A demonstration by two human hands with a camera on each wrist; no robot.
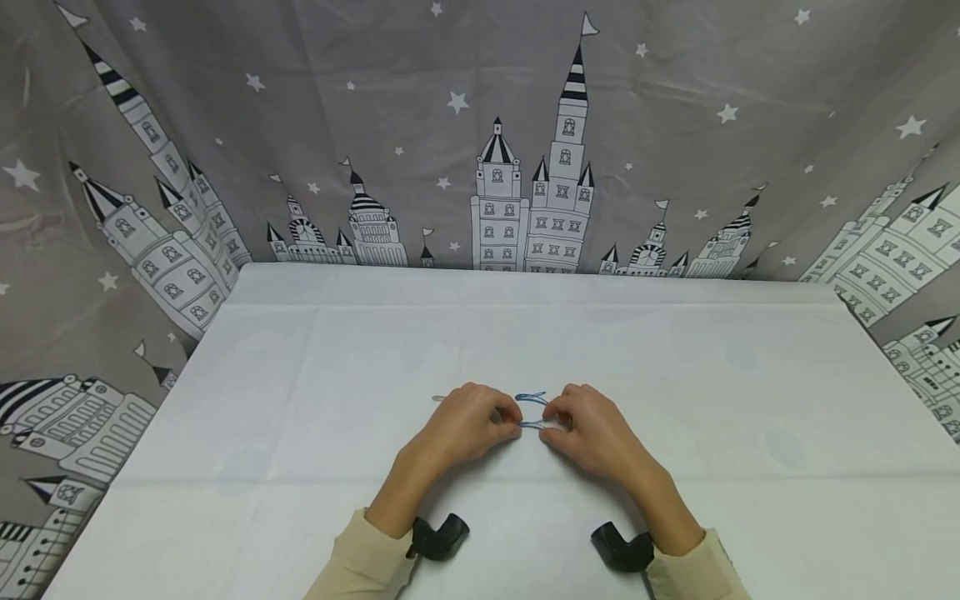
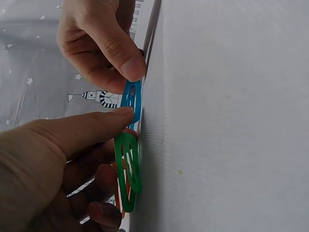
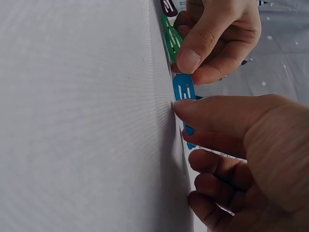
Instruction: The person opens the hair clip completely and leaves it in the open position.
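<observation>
Between my hands a blue snap hair clip [image 1: 531,425] bridges the small gap. My left hand [image 1: 471,423] pinches one end of it between thumb and fingertips. The other end is pinched by my right hand [image 1: 594,427], its remaining fingers loosely curled, as the right wrist view shows. A green snap hair clip [image 2: 119,164] appears beside the left fingers in the left wrist view, with part of an orange clip [image 2: 116,200] behind it. Just beyond the hands, more blue clip loops [image 1: 529,396] show near the right fingertips.
A small pale clip end [image 1: 438,398] pokes out beyond the left hand. In the right wrist view a dark purple clip [image 3: 168,7] lies past the green one. The white-covered table [image 1: 337,358] ends at a grey castle-print curtain [image 1: 405,83]. Black wrist cameras [image 1: 441,537] sit at both sleeves.
</observation>
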